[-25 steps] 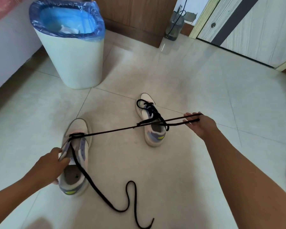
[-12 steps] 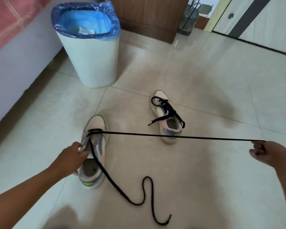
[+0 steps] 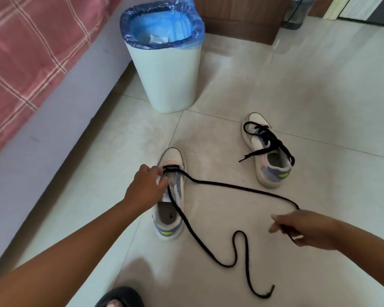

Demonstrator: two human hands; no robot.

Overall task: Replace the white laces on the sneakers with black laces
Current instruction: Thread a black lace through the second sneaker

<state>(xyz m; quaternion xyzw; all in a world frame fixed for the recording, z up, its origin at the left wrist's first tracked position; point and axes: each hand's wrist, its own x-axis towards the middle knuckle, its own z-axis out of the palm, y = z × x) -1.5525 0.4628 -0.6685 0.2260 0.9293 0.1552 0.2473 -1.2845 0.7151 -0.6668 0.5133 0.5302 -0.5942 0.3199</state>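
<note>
Black lace (image 3: 237, 187) passes the near sneaker (image 3: 171, 196)'s lowest eyelets; left hand (image 3: 146, 187) steadies its tongue, fingers curled, while right hand (image 3: 301, 227) pinches one end for threading.

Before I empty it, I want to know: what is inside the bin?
The bin holds a blue liner with crumpled white scraps on it; anything below them is hidden.

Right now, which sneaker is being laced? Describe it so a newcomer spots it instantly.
Start at the white bin with the blue liner. Of the two sneakers on the tiled floor in front of it, take the nearer sneaker, under the left hand. Unlike the far sneaker, laced further up, its black lace crosses only the toe-end eyelets and trails loose.
</note>
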